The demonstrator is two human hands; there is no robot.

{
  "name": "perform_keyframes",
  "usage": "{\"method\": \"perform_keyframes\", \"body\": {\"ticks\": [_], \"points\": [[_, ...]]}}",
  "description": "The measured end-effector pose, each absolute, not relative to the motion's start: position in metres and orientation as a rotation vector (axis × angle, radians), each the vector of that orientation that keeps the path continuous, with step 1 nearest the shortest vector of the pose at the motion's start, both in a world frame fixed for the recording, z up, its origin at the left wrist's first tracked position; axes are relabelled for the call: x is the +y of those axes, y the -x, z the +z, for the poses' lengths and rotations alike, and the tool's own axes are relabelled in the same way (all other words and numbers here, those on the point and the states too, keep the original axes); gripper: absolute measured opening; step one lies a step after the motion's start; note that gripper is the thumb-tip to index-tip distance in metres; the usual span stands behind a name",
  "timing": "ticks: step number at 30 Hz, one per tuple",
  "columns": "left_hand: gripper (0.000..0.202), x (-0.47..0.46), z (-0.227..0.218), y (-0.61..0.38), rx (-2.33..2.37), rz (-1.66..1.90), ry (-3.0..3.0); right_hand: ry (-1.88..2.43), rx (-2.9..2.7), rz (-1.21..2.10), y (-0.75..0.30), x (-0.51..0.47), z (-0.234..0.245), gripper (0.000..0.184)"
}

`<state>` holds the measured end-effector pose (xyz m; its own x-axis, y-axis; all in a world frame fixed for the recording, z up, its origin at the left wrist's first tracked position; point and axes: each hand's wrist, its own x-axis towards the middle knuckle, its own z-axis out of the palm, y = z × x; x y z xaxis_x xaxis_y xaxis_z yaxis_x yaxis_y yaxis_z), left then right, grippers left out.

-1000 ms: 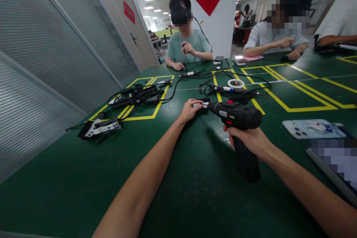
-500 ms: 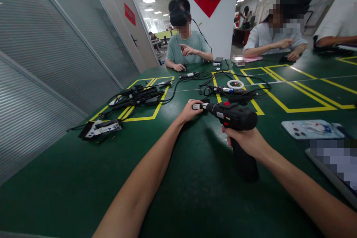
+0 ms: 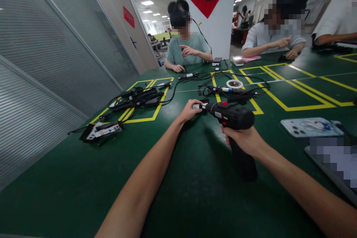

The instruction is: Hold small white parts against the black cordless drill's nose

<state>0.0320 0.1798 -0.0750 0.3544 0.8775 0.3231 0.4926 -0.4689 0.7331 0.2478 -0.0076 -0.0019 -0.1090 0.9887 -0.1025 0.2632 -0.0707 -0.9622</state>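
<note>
My right hand (image 3: 245, 139) is wrapped round the grip of a black cordless drill (image 3: 232, 116) with red buttons, held just above the green table (image 3: 69, 178). The drill's nose points left and away from me. My left hand (image 3: 190, 110) is closed at the drill's tip, its fingers pinched on a small silver and black piece (image 3: 196, 106) that meets the chuck. The drill's battery foot (image 3: 245, 165) stands near the table surface.
A smartphone (image 3: 311, 127) lies face down to the right, a blurred flat item (image 3: 331, 158) near it. Black cabled tools (image 3: 136, 96) and a black bracket (image 3: 102, 130) lie left. A roll of tape (image 3: 234, 83) and cables lie ahead. Other people sit across the table.
The drill and both hands have drifted slightly left and toward the table. The person across has lowered and opened a raised hand.
</note>
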Motion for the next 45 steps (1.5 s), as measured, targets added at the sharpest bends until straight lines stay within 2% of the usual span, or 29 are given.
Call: {"method": "perform_keyframes", "body": {"ticks": [23,25,28,30,35,45], "points": [[0.035,0.1837,-0.0806,-0.0303,1.147,1.004,-2.012,1.39,-1.452,1.238,-0.2455,-0.0099,0.0009,0.012],[0.043,0.1835,-0.0807,-0.031,1.135,1.0,-1.986,1.394,-1.459,1.235,-0.245,-0.0104,0.0011,0.014],[0.067,0.1828,-0.0806,-0.0329,1.13,0.993,-1.924,1.406,-1.46,1.227,-0.2448,-0.0107,0.002,0.014],[0.073,0.1823,-0.0805,-0.0337,1.144,0.99,-1.889,1.401,-1.467,1.224,-0.2453,-0.0104,0.0023,0.012],[0.059,0.1835,-0.082,-0.0338,1.169,0.979,-1.849,1.396,-1.466,1.229,-0.2465,-0.0087,0.0002,0.014],[0.057,0.1841,-0.0818,-0.0354,1.172,0.977,-1.823,1.361,-1.445,1.25,-0.2445,-0.0081,0.0005,0.014]]}}
